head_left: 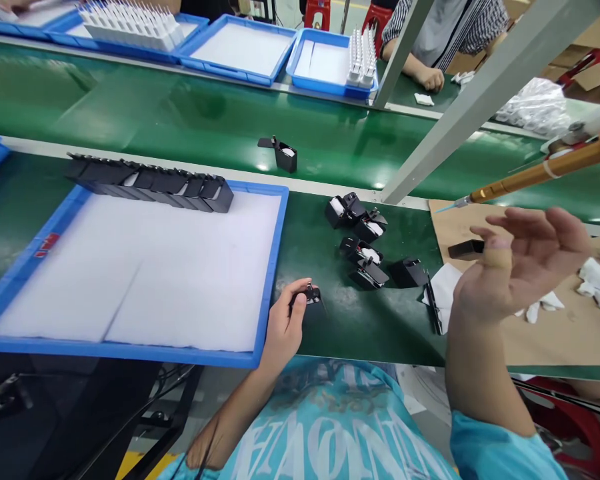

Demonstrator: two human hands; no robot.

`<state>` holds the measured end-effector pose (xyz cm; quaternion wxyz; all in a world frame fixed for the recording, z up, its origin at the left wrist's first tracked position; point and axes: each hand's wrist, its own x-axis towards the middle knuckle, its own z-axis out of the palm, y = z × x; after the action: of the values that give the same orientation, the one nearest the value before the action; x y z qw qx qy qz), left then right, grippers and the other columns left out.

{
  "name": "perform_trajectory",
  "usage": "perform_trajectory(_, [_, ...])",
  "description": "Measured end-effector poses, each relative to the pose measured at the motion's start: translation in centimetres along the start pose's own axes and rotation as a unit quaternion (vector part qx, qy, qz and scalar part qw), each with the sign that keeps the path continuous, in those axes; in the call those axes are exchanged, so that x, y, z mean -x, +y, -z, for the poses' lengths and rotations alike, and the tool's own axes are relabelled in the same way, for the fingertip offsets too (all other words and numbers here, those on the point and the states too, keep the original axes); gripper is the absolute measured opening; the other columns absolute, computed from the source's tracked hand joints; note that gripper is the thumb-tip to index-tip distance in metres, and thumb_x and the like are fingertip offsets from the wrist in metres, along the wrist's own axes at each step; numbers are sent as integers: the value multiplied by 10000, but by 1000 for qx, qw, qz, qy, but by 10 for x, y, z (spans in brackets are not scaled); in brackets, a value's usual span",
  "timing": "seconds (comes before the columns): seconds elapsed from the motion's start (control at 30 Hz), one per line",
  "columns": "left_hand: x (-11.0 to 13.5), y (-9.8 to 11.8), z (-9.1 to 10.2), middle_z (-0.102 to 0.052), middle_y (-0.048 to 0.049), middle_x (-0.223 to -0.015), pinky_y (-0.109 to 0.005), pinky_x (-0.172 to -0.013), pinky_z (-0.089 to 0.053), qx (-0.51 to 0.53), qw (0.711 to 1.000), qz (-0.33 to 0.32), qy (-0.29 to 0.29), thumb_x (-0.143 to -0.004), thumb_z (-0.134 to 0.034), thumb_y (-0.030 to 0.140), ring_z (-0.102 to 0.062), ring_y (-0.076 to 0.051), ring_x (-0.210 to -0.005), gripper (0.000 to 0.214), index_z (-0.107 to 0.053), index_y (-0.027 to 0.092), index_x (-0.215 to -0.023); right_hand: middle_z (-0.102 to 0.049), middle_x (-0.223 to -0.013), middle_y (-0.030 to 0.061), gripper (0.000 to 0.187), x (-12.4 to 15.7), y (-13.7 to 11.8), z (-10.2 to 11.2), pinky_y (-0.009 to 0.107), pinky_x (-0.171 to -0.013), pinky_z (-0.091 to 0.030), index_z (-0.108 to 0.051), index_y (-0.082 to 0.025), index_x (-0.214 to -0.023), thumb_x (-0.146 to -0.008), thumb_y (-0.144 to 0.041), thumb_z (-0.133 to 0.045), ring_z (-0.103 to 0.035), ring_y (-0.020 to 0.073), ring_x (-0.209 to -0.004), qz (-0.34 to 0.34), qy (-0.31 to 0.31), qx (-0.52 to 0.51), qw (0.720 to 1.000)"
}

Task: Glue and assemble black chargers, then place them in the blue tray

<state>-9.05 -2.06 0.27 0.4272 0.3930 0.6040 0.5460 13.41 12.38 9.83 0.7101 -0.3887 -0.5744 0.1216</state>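
Observation:
In my left hand [287, 317] is a small black plastic case [312, 295], gripped between thumb and fingers beside the blue tray's right edge. My right hand [517, 267] is raised over the cardboard with its fingers apart and nothing visible in it. Just left of its thumb a black piece [465, 250] shows against the cardboard. Beyond the fingers hangs a gold-coloured tool [530, 177] with a thin blue tip. Several black cases with white stuffing [367, 227] lie on the green table between my hands. Next to them are a closed-looking black case [408, 273] and a black pen-like tool [434, 307].
A blue tray [271, 267] lined with white sheet holds a row of black cases [180, 187] along its back. One open case [285, 157] sits on the green belt [180, 120]. A grey metal post [460, 100] slants up. Across the belt are more trays and a co-worker's hand [431, 79].

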Motion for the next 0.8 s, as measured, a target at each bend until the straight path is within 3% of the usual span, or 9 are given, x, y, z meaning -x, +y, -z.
perform_trajectory(0.1, [0,1,1,-685,-68,-1128,-386,-995,-426,14,1000,11,0,-951,-489,414,-606,-242,-1089,314,-636,255,-1178,-656,-1009,30,394,-24,-13,-52,441,-781,-562,-577,-346,-1201,-817,-273,-627,-649,211,-871,64,-204,10,977])
perform_trajectory(0.17, [0,2,1,-673,-72,-1163,-397,-1004,-422,14,1000,13,-3,-934,-522,407,-595,-254,-1113,309,-643,254,-1175,-665,-1024,43,358,-39,-9,-103,425,-801,-558,-573,-288,-1203,-847,-267,-601,-650,210,-877,84,-372,70,922])
perform_trajectory(0.23, [0,2,2,-659,-75,-1202,-406,-1014,-418,5,1000,9,-12,-927,-537,389,-583,-261,-1144,309,-637,256,-1188,-659,-1093,80,409,-48,4,-162,445,-820,-544,-538,-236,-1250,-854,-323,-592,-640,244,-925,89,-490,140,855])
perform_trajectory(0.37, [0,0,2,-657,-76,-1206,-398,-1010,-422,-20,999,-10,-26,-932,-538,347,-589,-255,-1148,303,-619,263,-1212,-500,-1367,214,652,-44,36,-273,531,-881,-492,-388,-126,-1396,-852,-425,-590,-570,362,-1123,27,-610,300,733])
perform_trajectory(0.47, [0,-1,4,-671,-80,-1159,-393,-979,-440,-27,999,-11,-26,-935,-537,336,-608,-251,-1109,319,-600,261,-1238,-585,-1252,256,579,-28,48,-321,506,-857,-504,-457,-29,-1312,-880,-401,-562,-596,344,-1080,4,-629,312,712])
perform_trajectory(0.53, [0,-1,5,-677,-80,-1135,-397,-974,-440,-35,999,-9,-23,-939,-530,336,-614,-247,-1094,324,-590,261,-1248,-608,-1229,240,471,-21,49,-335,488,-891,-499,-516,-21,-1244,-882,-318,-569,-603,318,-1085,5,-635,311,707])
perform_trajectory(0.63, [0,-1,5,-676,-77,-1139,-399,-988,-426,-45,999,-10,-11,-941,-527,336,-608,-244,-1112,322,-583,265,-1250,-613,-1234,188,366,-25,47,-339,505,-989,-452,-590,-28,-1158,-841,-211,-615,-571,337,-1171,11,-641,318,699])
perform_trajectory(0.73, [0,0,5,-676,-70,-1131,-372,-977,-428,-59,998,-12,-5,-946,-521,341,-614,-232,-1098,328,-569,272,-1263,-649,-1077,107,248,-38,39,-317,586,-958,-447,-667,-55,-1000,-861,-244,-589,-576,397,-1163,45,-644,342,682])
perform_trajectory(0.8, [0,0,5,-674,-63,-1121,-349,-958,-436,-72,997,-15,-7,-954,-507,349,-620,-220,-1077,331,-557,279,-1273,-643,-904,60,273,-41,23,-283,605,-849,-484,-690,-90,-853,-899,-304,-528,-626,401,-1071,96,-644,362,667])
